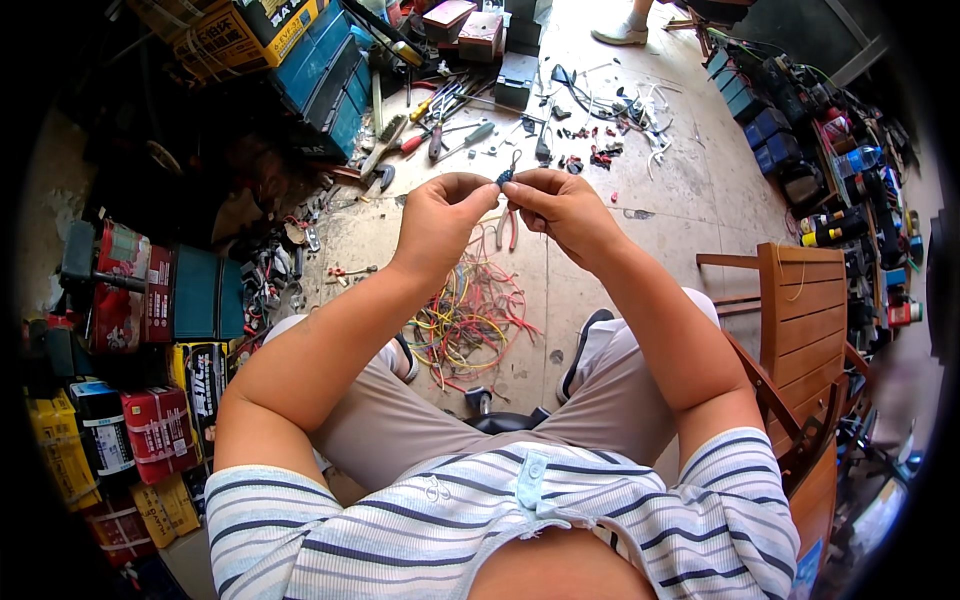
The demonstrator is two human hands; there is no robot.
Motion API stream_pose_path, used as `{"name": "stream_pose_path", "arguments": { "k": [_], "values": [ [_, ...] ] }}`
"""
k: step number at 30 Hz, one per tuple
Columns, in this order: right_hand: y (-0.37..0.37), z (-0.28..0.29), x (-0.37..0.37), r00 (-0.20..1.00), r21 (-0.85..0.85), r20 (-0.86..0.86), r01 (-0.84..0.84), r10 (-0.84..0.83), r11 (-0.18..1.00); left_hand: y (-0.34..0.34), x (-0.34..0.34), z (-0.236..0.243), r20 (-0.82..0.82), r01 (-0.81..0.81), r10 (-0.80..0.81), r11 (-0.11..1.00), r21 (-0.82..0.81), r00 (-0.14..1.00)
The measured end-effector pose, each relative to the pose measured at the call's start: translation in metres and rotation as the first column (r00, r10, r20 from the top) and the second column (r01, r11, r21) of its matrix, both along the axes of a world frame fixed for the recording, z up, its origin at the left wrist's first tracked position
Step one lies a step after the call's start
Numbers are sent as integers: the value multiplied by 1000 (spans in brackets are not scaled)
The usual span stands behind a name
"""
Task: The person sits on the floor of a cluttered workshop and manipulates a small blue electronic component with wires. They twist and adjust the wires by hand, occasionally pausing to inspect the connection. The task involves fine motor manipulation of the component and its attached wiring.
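Note:
In front of me, my left hand (pixel 442 218) and my right hand (pixel 572 212) meet at the fingertips. Between them they pinch a small dark blue-green knotted cord (pixel 506 178) with a thin loop standing up at its top. The fingers cover part of it, so its exact kind does not show. Just below the hands, red-handled pliers (pixel 512 232) lie on the floor. A loose tangle of red, yellow and green wires (pixel 470 325) spreads on the floor between my feet.
Screwdrivers (pixel 436 140) and other hand tools lie beyond my hands, near scattered wire scraps (pixel 630 110). Stacked boxes (pixel 160 430) and blue-green batteries (pixel 315 85) line the left. At right stand a wooden chair (pixel 805 310) and shelves of goods. Another person's shoe (pixel 620 35) shows far off.

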State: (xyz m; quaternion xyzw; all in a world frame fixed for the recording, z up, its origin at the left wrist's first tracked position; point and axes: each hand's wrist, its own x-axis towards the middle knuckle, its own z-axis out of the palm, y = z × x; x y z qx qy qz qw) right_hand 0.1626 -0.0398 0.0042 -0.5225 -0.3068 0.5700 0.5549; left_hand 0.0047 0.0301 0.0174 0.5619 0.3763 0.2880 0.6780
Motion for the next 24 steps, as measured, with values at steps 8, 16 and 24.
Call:
{"name": "stream_pose_path", "arguments": {
  "k": [8,16,24],
  "values": [
    [-2,2,-5,985,-19,170,32,-28,999,3,0,-15,32,-27,26,999,45,999],
    [2,-5,2,995,-35,95,19,-15,999,4,-1,-15,20,19,-19,999,-32,1000],
    [2,-2,4,998,-47,56,20,-17,999,5,-5,-15,-20,87,-87,996,20,996]
  ]
}}
